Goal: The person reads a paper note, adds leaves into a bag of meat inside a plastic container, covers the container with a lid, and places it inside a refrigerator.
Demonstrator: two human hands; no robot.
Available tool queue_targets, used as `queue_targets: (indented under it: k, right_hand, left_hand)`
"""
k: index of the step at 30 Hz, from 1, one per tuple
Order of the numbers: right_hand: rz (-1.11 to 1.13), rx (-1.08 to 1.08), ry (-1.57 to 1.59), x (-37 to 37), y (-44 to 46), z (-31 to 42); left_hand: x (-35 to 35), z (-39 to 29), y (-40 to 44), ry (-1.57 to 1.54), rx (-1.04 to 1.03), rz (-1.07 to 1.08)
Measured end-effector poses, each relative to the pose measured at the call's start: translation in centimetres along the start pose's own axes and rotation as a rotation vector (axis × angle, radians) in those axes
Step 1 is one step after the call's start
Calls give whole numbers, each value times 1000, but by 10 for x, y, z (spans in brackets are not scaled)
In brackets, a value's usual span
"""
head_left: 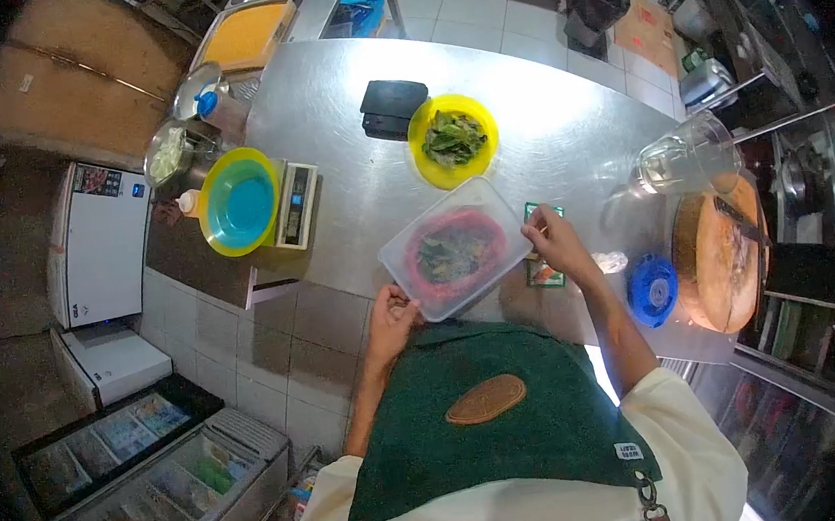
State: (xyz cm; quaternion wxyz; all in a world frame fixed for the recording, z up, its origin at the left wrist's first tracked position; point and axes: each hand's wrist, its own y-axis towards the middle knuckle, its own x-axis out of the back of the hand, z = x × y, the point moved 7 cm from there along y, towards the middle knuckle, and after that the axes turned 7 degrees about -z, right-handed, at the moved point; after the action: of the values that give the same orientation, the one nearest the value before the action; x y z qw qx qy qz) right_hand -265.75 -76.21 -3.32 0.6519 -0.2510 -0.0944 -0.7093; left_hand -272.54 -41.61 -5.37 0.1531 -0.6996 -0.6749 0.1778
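In front of my apron I hold a clear rectangular plastic container or lid (494, 203), slightly tilted. Through it show a pink bowl (452, 287) and dark green leaves; whether the bowl is inside or beneath, I cannot tell. My left hand (393, 323) pinches the near left corner. At the right edge, my right hand (551, 240) grips with thumb and fingers. Just beyond the plastic stands a yellow bowl (460, 178) of green leaves, with a black box-like object (392, 104) beside it. A green-edged card or packet (548, 274) lies partly under my right hand.
On the steel table (321, 89), a yellow bowl with a blue inside (239, 202) rests by a kitchen scale (298, 207). Rightward are a clear pitcher (689, 154), a blue lid (653, 290) and a round wooden block (721, 276) with a knife (737, 218).
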Motion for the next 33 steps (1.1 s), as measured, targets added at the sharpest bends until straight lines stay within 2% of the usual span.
queue_targets:
  k: [1, 3, 8, 10, 11, 13, 14, 15, 16, 18, 19, 20, 21, 22, 24, 28, 30, 33]
  right_hand:
    - [49, -120, 101, -3, -2, -9]
    - [75, -105, 135, -4, -5, -15]
    - [86, -42, 166, -9, -16, -13]
    - [165, -222, 256, -12, -17, -19]
    - [157, -221, 257, -4, -15, -19]
    - [384, -109, 53, -5, -12, -16]
    - [363, -110, 58, -4, -3, -21]
    - [462, 3, -83, -12, 4, -25]
    - [553, 110, -227, -16, 6, -28]
    - [232, 13, -306, -9, 23, 1]
    - [64, 36, -185, -12, 34, 13]
    - [-105, 61, -71, -15, 43, 22]
    - [-178, 135, -43, -23, 48, 32]
    - [-252, 213, -17, -29, 53, 43]
    - [-203, 148, -159, -51, 66, 42]
    - [-238, 122, -164, -52, 58, 48]
    - [-165, 207, -227, -51, 52, 58]
    - [-240, 132, -186, -59, 58, 41]
  left_hand:
    - [1, 7, 2, 0, -1, 3]
    - [9, 19, 9, -19, -71, -52]
    - [16, 18, 10, -13, -87, -26]
    - [17, 22, 13, 34, -97, -2]
    - [18, 26, 16, -8, -101, -21]
    - [26, 20, 17, -41, -110, -29]
    - [31, 12, 18, 39, -20, 13]
    - [34, 4, 19, 126, 71, 61]
    - [34, -7, 22, 143, 66, 95]
    - [42, -21, 31, 202, 138, -35]
    - [33, -29, 36, 222, 138, 6]
    - [29, -43, 41, 185, 59, -77]
    - [29, -53, 45, 146, -19, -163]
    - [27, -48, 55, 161, -18, -129]
    - [36, -34, 78, 171, -46, -195]
    - [34, -35, 76, 64, 7, -178]
    - [46, -17, 85, -67, 104, -125]
    - [37, -32, 80, -28, 88, -149]
